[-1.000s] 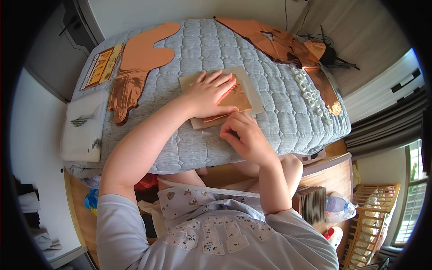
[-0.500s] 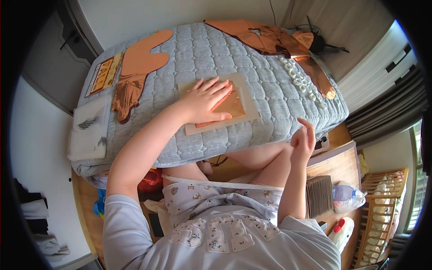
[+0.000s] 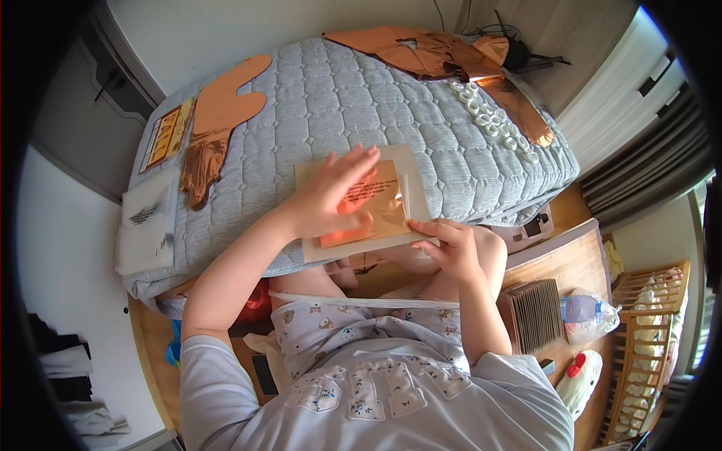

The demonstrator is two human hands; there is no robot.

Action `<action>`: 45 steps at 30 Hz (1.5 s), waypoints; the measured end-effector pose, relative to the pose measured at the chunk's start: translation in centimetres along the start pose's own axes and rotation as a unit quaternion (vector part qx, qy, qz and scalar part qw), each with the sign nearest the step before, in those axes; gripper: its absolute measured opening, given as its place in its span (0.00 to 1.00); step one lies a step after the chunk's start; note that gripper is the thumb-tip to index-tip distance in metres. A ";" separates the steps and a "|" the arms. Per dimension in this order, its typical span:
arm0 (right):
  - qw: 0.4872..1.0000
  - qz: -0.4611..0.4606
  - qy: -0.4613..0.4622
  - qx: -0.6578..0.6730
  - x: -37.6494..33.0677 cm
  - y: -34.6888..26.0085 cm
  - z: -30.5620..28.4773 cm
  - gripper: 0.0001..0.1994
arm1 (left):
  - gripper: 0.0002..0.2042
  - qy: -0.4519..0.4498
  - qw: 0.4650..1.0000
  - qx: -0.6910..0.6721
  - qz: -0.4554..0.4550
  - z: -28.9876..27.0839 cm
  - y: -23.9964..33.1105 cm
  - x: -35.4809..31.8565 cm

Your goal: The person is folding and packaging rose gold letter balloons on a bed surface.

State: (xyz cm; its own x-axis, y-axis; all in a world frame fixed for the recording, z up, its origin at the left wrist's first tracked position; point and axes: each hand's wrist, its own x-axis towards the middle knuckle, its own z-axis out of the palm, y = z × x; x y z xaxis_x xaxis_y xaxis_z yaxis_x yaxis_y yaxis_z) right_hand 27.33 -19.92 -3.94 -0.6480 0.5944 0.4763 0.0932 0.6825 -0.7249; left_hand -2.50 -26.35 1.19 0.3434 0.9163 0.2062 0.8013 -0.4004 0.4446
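A flat, folded copper-coloured foil packet [image 3: 387, 199] with dark print lies on a beige card [image 3: 418, 165], near the bed's front edge. Clear film shines along the packet's right side. Above the packet's left part, my left hand [image 3: 327, 199] is spread, fingers apart and slightly blurred; whether it touches the foil I cannot tell. My right hand [image 3: 451, 246] pinches the card's near right corner, its fingertip by the packet's corner.
Flat copper foil balloons lie at the left [image 3: 222, 109] and far right [image 3: 421, 54] of the quilted bed [image 3: 323, 98]. White rings [image 3: 489, 116], a picture sheet [image 3: 167, 137] and clear bags [image 3: 147, 225] lie there too. A cardboard stack [image 3: 531, 314] stands at lower right.
My right hand has come in from the right and taken hold of the card's corner. My left hand has lifted from lying flat on the packet. Card and packet sit closer to me.
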 end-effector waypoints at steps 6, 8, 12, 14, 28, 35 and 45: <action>0.999 -0.016 0.045 -0.012 -0.5 0.0 0.0 0.20 | 0.47 0.027 0.979 -0.186 0.079 -2.5 0.5 -6.0; 0.999 -0.011 0.031 -0.042 -0.9 -0.3 -0.5 0.20 | 0.43 0.009 0.996 -0.067 0.066 -1.8 2.7 -8.0; 0.994 -0.068 0.027 -0.076 -1.2 -0.5 -0.4 0.20 | 0.35 0.054 0.973 0.213 0.064 2.4 3.7 -11.1; 0.992 -0.079 -0.004 -0.099 -1.4 -0.7 -0.8 0.21 | 0.30 0.081 0.971 0.218 0.060 3.4 3.4 -11.8; 0.971 0.104 -0.034 0.213 -4.6 -0.7 0.7 0.13 | 0.13 0.361 0.921 -0.140 0.045 7.3 2.4 -14.5; 0.896 0.258 0.058 0.356 -5.5 -0.3 2.2 0.07 | 0.13 0.363 0.898 -0.208 -0.135 9.0 4.2 -16.3; 0.887 0.272 0.149 0.342 -5.7 -0.6 4.0 0.05 | 0.11 0.392 0.806 -0.385 -0.220 11.9 3.7 -15.7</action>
State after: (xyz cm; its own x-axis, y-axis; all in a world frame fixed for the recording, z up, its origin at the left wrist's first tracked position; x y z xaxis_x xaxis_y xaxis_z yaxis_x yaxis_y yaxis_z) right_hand 27.97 -25.40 -8.17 -0.4088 0.9126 -0.0007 -0.2148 -0.0970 -0.9718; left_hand 0.85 -42.07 -10.77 -0.5479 0.8029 0.2347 0.1156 -0.2052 0.9719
